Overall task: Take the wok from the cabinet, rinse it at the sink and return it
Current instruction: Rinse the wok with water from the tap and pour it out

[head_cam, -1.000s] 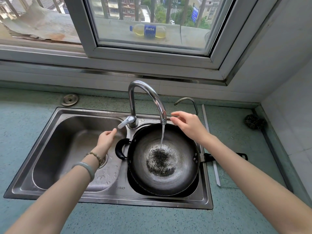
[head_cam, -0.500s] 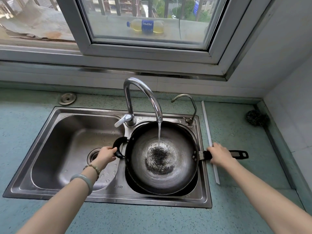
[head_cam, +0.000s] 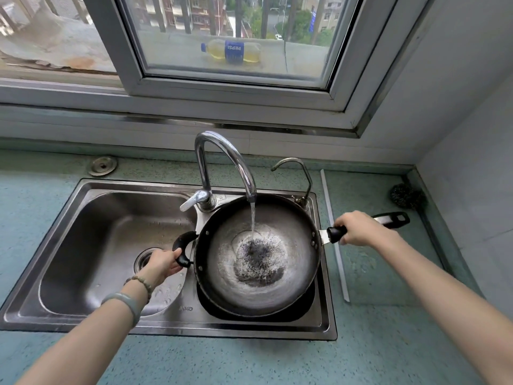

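A dark round wok (head_cam: 288, 276) sits over the right basin of the steel double sink (head_cam: 91, 320). Water runs from the tall curved faucet (head_cam: 222, 151) into the wok's middle, where it pools and splashes. My left hand (head_cam: 162, 263) grips the small black loop handle on the wok's left side. My right hand (head_cam: 361, 229) is closed around the long black handle that sticks out to the right over the counter. The wok looks slightly tilted, with its right side higher.
A smaller second tap (head_cam: 301, 173) stands behind the wok. A steel scourer (head_cam: 406, 195) lies in the right back corner of the teal counter (head_cam: 249, 362). A white strip (head_cam: 334, 245) lies beside the sink. A window (head_cam: 236, 43) with a bottle (head_cam: 231, 51) outside is ahead.
My left hand left the faucet lever and took the loop handle. My right hand moved from the spout to the long handle and gripped it. The wok's right side has risen a little.
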{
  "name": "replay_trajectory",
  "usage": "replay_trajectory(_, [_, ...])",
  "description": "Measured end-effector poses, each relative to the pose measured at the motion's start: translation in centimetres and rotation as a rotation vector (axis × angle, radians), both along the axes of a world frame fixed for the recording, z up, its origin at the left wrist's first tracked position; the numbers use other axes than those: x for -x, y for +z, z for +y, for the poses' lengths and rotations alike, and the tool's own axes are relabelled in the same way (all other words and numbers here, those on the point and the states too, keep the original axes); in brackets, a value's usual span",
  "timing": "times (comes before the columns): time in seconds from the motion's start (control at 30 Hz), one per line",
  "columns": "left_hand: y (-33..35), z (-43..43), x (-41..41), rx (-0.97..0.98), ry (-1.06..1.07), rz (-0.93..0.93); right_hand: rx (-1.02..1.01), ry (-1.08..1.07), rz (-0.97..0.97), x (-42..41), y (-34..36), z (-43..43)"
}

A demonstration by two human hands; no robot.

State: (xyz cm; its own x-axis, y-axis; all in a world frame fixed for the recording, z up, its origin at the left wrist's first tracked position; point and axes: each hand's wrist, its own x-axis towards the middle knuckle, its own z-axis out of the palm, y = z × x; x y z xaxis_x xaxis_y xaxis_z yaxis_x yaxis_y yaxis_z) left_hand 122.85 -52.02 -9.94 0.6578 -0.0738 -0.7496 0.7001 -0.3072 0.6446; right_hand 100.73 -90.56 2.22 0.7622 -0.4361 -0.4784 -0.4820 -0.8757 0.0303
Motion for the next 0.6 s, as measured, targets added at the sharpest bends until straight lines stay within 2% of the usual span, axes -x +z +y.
replay_trajectory(0.17, [2.5, 0.2, 0.1, 0.03, 0.035, -0.077, -0.107, -0.078, 0.015, 0.1, 1.7, -0.1])
replay_trajectory(0.37, [6.8, 0.8, 0.4, 0.095, -0.067, -0.21, -0.225, -0.186, 0.019, 3.6, -3.0, 1.2])
replay_trajectory(0.6, [6.6, 2.3, 1.2, 0.089, -0.085, -0.308, -0.185, -0.213, -0.11, 5.4, -5.9, 2.7])
